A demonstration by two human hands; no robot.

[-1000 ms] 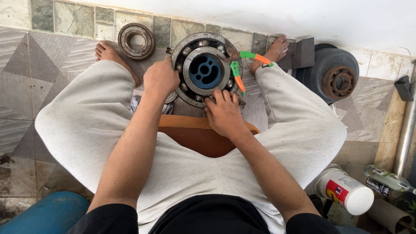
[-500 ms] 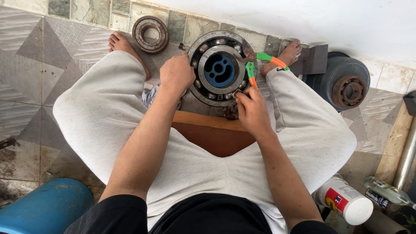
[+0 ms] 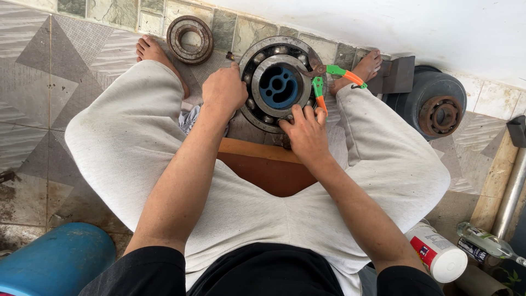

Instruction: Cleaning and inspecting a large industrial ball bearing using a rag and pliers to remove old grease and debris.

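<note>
A large steel ball bearing with a blue core lies flat on the tiled floor between my feet. My left hand grips its left outer rim. My right hand rests on the bearing's lower right edge, fingers pressed on the ring. Pliers with green and orange handles lie across the bearing's right side, just above my right fingers. I cannot tell whether those fingers touch the handle. I sit on a brown wooden stool in white trousers.
A smaller bearing ring lies at the wall by my left foot. A dark metal hub stands to the right. A blue drum is at bottom left. A white can and a glass bottle are at bottom right.
The view has shifted a little. My right hand slid down from the pliers' handle to the bearing's lower right rim. My left hand stays on the left rim.
</note>
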